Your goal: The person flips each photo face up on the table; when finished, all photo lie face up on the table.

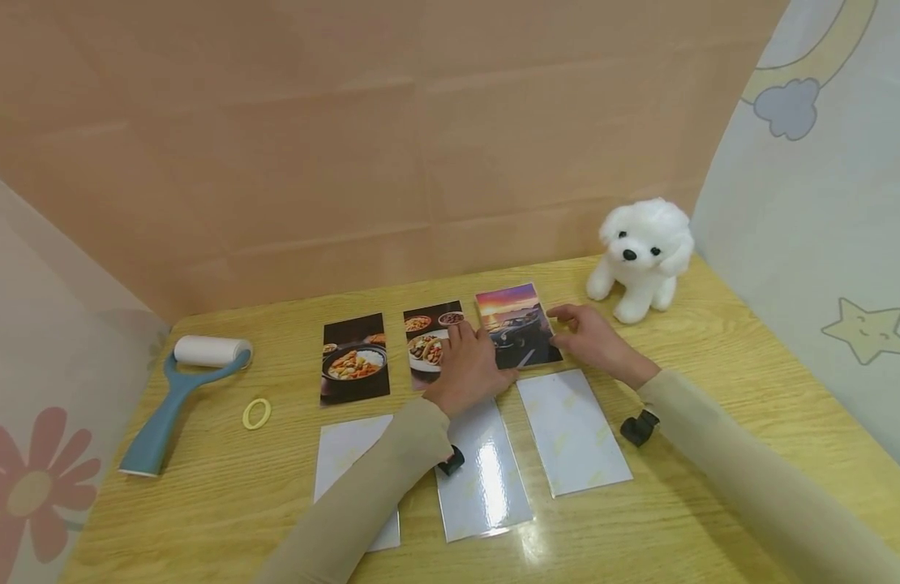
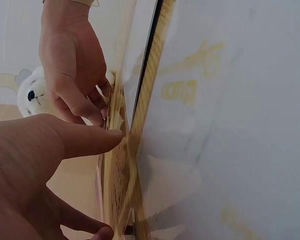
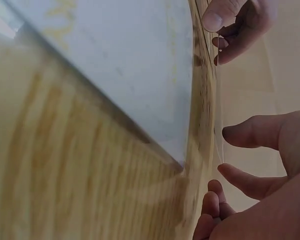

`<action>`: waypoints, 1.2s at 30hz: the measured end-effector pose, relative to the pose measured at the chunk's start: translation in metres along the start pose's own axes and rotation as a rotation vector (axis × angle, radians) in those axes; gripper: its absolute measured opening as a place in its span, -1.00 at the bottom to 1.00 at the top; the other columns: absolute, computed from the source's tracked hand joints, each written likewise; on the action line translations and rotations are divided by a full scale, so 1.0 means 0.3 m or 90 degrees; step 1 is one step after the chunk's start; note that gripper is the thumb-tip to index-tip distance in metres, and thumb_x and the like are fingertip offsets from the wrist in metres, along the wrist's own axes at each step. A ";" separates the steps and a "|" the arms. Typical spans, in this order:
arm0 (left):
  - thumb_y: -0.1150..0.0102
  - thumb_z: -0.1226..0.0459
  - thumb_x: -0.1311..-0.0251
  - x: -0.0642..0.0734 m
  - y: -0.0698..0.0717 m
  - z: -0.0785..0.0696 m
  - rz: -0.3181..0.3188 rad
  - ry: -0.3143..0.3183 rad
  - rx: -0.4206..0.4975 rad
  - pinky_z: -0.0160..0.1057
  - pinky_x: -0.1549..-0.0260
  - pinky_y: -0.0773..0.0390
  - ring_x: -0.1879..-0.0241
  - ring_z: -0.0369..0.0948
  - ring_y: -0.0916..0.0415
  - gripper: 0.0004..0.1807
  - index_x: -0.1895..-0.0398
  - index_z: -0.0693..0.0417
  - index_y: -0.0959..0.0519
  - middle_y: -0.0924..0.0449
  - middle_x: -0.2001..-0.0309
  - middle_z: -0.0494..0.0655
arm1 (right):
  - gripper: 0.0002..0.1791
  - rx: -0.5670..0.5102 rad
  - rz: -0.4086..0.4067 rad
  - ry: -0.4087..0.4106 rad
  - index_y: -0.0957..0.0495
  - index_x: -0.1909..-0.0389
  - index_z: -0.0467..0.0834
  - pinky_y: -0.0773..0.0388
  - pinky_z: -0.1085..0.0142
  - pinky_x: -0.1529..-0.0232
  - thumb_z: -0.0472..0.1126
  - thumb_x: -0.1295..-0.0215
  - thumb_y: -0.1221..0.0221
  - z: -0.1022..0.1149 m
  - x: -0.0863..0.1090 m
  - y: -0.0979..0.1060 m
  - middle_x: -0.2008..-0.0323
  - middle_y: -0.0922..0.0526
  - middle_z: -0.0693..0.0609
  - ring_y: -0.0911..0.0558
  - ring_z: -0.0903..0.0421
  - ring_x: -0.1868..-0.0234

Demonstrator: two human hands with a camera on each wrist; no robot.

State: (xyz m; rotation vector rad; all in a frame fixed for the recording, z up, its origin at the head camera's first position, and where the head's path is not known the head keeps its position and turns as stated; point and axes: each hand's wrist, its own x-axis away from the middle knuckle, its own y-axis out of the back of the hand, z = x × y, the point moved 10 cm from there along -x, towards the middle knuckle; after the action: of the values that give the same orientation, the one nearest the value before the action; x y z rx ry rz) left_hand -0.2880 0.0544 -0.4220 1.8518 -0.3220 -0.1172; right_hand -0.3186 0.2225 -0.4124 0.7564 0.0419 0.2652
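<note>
A photo card of a car at sunset (image 1: 519,320) lies on the table in the head view. At its left edge is my left hand (image 1: 468,365), its thumb straight near the lower left corner. This hand also partly covers a photo card of a food plate (image 1: 423,357). The fingers of my right hand (image 1: 596,341) are at the car card's right edge, thumb and forefinger apart in the right wrist view. Below lie pale cards with faint yellow print: one on the right (image 1: 574,434), a glossy middle one (image 1: 482,478) and a left one (image 1: 348,446), partly behind my left sleeve.
A photo card of a food bowl (image 1: 355,365) lies left of the others. Farther left are a yellow ring (image 1: 256,414) and a lint roller (image 1: 174,397) with a blue handle. A white plush dog (image 1: 640,259) sits at the back right, near the wall.
</note>
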 end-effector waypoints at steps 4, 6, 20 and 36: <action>-0.28 -0.30 -0.13 -0.003 -0.008 0.001 0.007 0.012 -0.007 0.16 -0.20 -0.27 -0.23 0.16 -0.19 0.02 -0.42 0.29 -0.36 -0.29 -0.20 0.28 | -0.45 0.005 0.013 -0.017 -0.38 -0.29 -0.50 -0.37 -0.13 -0.16 -0.35 -0.33 -0.19 -0.007 -0.007 -0.016 -0.19 -0.46 -0.49 -0.44 -0.30 -0.13; -0.27 -0.31 -0.13 -0.005 -0.009 -0.001 0.010 0.014 -0.010 0.17 -0.21 -0.26 -0.25 0.18 -0.18 0.03 -0.42 0.29 -0.35 -0.29 -0.23 0.30 | -0.45 0.009 0.017 -0.021 -0.37 -0.29 -0.51 -0.38 -0.13 -0.16 -0.34 -0.35 -0.19 -0.009 -0.009 -0.018 -0.19 -0.45 -0.49 -0.44 -0.30 -0.14; -0.21 -0.35 -0.15 -0.007 -0.021 -0.006 0.024 0.011 -0.042 0.15 -0.16 -0.27 -0.19 0.15 -0.20 0.05 -0.38 0.36 -0.38 -0.33 -0.20 0.29 | -0.49 0.029 0.021 -0.043 -0.41 -0.26 -0.50 -0.39 -0.14 -0.18 -0.28 -0.39 -0.17 -0.026 -0.027 -0.030 -0.19 -0.46 -0.48 -0.47 -0.30 -0.15; -0.19 -0.34 -0.18 -0.002 -0.018 -0.007 0.022 0.012 -0.045 0.14 -0.16 -0.30 -0.16 0.14 -0.22 -0.03 -0.24 0.40 -0.48 -0.35 -0.14 0.26 | -0.51 0.048 0.016 -0.026 -0.41 -0.25 -0.52 -0.38 -0.18 -0.19 -0.32 -0.40 -0.13 -0.006 -0.025 -0.031 -0.18 -0.48 -0.49 -0.45 -0.36 -0.21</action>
State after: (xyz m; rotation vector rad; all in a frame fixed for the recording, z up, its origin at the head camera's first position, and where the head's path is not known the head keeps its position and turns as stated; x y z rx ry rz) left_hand -0.2874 0.0579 -0.4265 1.7751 -0.3335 -0.0863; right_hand -0.3241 0.2155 -0.4204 0.8371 0.0042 0.2736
